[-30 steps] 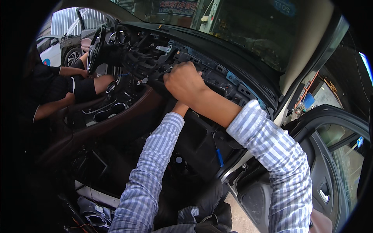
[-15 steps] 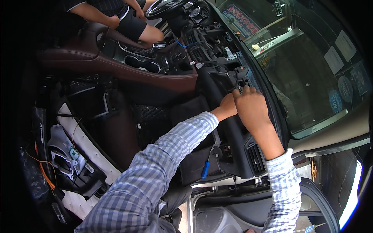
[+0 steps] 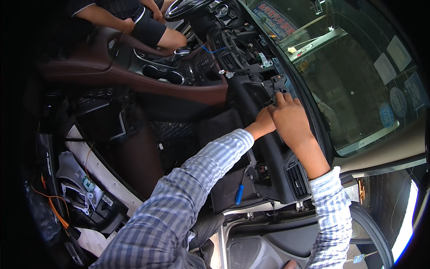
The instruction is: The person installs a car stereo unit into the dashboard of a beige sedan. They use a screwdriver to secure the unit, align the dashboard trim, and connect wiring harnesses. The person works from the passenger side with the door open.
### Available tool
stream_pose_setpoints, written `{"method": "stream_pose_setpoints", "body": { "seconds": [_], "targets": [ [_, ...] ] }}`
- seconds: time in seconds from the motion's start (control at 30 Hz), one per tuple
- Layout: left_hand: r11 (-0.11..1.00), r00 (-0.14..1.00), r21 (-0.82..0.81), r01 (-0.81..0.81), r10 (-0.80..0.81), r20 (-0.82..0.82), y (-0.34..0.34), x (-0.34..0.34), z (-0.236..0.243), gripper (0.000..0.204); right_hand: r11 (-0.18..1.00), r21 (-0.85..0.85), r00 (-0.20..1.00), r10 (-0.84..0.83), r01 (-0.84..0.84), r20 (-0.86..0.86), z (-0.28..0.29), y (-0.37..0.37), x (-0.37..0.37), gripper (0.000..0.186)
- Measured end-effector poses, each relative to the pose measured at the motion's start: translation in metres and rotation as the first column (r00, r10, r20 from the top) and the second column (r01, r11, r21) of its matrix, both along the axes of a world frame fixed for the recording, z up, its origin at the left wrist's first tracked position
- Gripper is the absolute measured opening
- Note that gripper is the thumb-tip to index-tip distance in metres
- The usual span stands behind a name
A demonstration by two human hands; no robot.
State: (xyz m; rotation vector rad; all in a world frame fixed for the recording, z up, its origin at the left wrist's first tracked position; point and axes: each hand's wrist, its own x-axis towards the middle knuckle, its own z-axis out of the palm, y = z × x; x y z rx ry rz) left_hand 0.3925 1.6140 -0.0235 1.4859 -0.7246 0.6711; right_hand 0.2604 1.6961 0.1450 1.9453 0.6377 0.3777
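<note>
Reaching to the stripped black dashboard (image 3: 271, 150) beside the windshield (image 3: 340, 89), I have my right hand (image 3: 290, 117) curled close by my left hand (image 3: 263, 123); I cannot tell whether either pinches anything.

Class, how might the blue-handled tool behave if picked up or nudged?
The blue-handled tool is probably stiff: its slim shaft looks straight. It may feel handle-heavy, since the handle is thicker. Nudged, its long, narrow form might roll.

Black dashboard (image 3: 245, 92), partly stripped
I saw bared brackets (image 3: 265, 62) at one o'clock, a slatted vent (image 3: 295, 179) at four.
</note>
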Motion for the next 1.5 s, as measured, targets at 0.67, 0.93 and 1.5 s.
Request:
{"method": "stream_pose_setpoints", "body": {
  "seconds": [0.67,0.93,1.5],
  "targets": [
    [0.987,0.957,-0.072,0.142,-0.156,-0.243,0.022,-0.024,0.017,0.036,0.930,0.264,0.937,-0.305,0.255,0.170,-0.010,0.005,0.003,0.021],
    [0.992,0.992,0.044,0.121,-0.119,-0.047,-0.015,0.009,-0.013,0.040,0.995,0.035,0.993,-0.098,0.096,0.066,-0.012,-0.003,-0.017,0.025],
    [0.980,0.983,0.137,0.147,-0.130,-0.126,0.010,-0.004,0.004,0.043,0.974,0.164,0.986,-0.163,0.154,0.042,-0.006,-0.003,-0.014,0.022]
  ]
}}
